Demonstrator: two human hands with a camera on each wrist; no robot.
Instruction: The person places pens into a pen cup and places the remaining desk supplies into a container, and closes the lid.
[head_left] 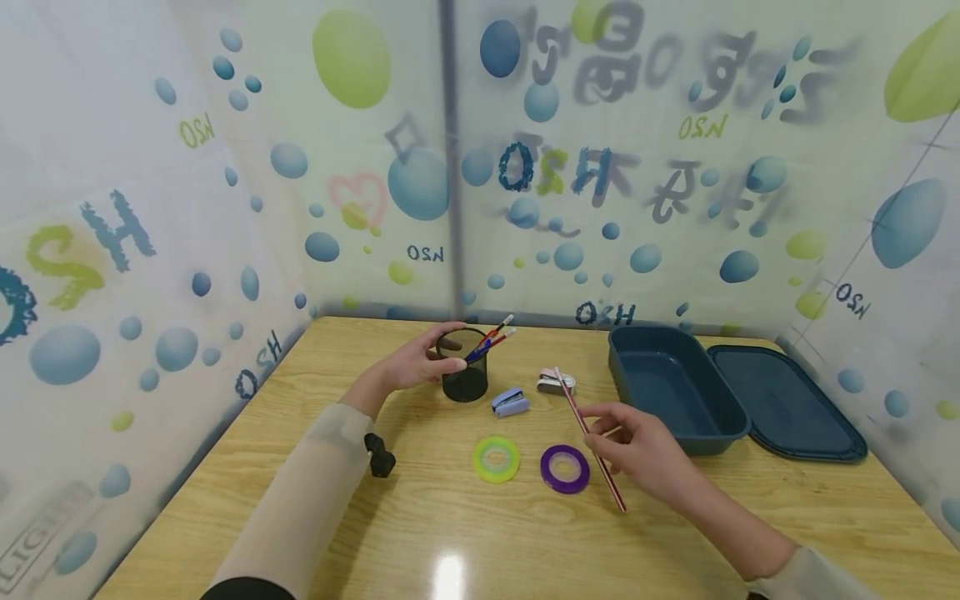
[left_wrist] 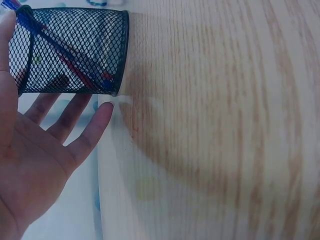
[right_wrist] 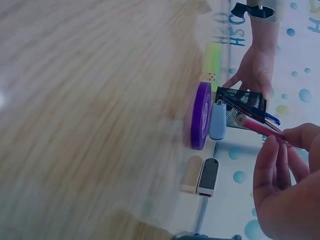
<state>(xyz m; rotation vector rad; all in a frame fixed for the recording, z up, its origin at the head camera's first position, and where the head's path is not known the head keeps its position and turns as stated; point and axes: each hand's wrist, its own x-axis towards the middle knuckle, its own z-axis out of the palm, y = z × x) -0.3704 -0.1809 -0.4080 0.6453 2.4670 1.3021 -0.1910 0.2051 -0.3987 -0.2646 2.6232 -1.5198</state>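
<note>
Mirrored H2O lettering (head_left: 553,172)
"H2O" repeats backwards on the back wall (head_left: 360,287), left wall (head_left: 202,221) and right wall (head_left: 911,333); faint "LIGHT" (head_left: 43,536) stands low on the left; large grey characters (head_left: 609,77) are blurred.

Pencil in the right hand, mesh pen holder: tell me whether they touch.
Apart. The head view shows tabletop and a pale blue stapler between the pencil in the right hand and the mesh pen holder.

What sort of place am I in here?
Probably a small screened-off work booth: bubble-printed sheets surround a wooden table on three visible sides, and the mesh pen holder suggests desk work. I can't tell what lies beyond.
</note>
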